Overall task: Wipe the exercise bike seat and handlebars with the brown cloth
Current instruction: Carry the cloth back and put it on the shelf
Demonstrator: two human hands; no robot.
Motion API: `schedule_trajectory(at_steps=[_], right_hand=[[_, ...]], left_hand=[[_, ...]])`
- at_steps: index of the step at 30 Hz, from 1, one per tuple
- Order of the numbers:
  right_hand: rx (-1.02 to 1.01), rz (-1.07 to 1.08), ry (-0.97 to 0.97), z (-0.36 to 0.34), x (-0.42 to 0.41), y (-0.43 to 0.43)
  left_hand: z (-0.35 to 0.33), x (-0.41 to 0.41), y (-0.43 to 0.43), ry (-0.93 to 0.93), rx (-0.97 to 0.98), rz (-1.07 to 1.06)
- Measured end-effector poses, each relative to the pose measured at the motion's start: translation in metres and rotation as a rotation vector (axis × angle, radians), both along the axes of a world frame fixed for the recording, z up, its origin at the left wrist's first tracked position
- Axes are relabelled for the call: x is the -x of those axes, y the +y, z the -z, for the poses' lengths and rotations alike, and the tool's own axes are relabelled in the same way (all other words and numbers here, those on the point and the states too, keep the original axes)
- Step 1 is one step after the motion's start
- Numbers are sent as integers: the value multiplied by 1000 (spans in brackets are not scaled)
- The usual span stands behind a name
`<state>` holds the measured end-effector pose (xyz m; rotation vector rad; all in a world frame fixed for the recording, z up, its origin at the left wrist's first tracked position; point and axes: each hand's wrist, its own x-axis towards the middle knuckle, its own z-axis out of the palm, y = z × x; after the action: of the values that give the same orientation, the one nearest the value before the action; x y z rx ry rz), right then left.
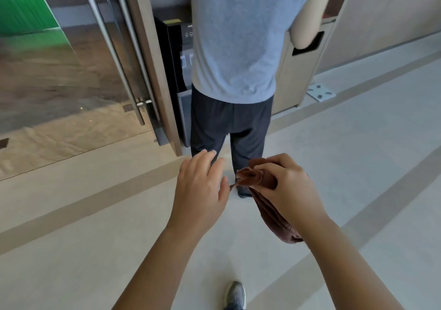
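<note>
Nearest, a grey shoe (pixel 235 294) on the pale floor (pixel 71 250), mid-stride by the look of it. Both forearms reach forward at waist height.

Right hand (pixel 284 185) has the cloth (pixel 260 178), brown, bunched. Fingers (pixel 267 166) curled and clamped on the top of the wad, the rest hanging down under the wrist. Probably gathering it into a pad for wiping.

Left hand (pixel 202 185) sits just beside it, palm down, fingers (pixel 210 157) spread apart and holding nothing. A thin corner of the cloth pokes out toward the left thumb; touching or just short of it, cannot tell. My guess: the left is there to catch that corner and help fold or spread.

Further on, another person (pixel 236 54) stands with back turned, grey T-shirt, dark trousers, close in front. Behind them a black machine (pixel 176 54) with a small panel, tucked against a wooden door frame (pixel 152 71). Glass door (pixel 71 71) with long steel handle on the left, beige bin cabinet (pixel 300 71) on the right.

No bike, seat or handlebars in view. Wiping not started; cloth in hand only.
</note>
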<state>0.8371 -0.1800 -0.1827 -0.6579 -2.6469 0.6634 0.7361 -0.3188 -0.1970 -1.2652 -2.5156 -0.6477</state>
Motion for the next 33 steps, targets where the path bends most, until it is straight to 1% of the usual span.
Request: schedule_trajectory(at_steps=[6,9,17,22,25,28,33], right_hand=[[15,-57,-44,5,65,46],[28,-71,-49,9,102,61],[1,-31,-26,16,242,89],[15,-1,24,0,338,110],[37,-2,72,-9,380,126],[68,-11,115,-18,423,148],[50,-26,190,-31,497,205]], left_hand=[[0,56,41,-32,19,-84],[4,88,56,-36,21,-94],[10,232,85,-35,24,-81],[-5,332,103,-15,2,-29],[-12,378,119,11,-7,-3],[-19,422,141,36,-15,-5],[-28,494,192,77,-45,19]])
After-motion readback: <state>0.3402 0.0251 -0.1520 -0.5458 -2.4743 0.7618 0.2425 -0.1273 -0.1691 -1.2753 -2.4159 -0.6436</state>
